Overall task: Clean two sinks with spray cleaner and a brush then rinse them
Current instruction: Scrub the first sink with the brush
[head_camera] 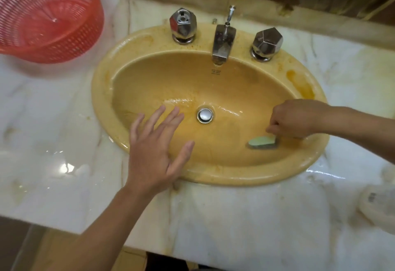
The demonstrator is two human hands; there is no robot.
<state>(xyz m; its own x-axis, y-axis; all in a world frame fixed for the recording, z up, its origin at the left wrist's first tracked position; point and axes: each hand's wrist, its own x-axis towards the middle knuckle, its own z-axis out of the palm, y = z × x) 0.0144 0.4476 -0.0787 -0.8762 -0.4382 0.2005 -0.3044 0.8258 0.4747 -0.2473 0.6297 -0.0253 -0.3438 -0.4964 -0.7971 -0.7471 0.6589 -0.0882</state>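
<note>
Your right hand [292,118], fingers curled tight round the green brush [261,141], worked the lower right of the yellow sink [102,91]; your left hand [154,148] spread open, holding nothing. Firm overlapping strokes toward the orange stain [299,82] looked wisest.

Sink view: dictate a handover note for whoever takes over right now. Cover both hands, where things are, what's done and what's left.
Left hand: open, fingers spread over the near left side of the sink.
Right hand: grips the brush, whose green head is low on the near right wall of the basin.
Done: the basin is wet and scrubbing is under way.
Left: the orange stain on the right rim, then the rinse. The spray cleaner and the second sink are out of view.
</note>
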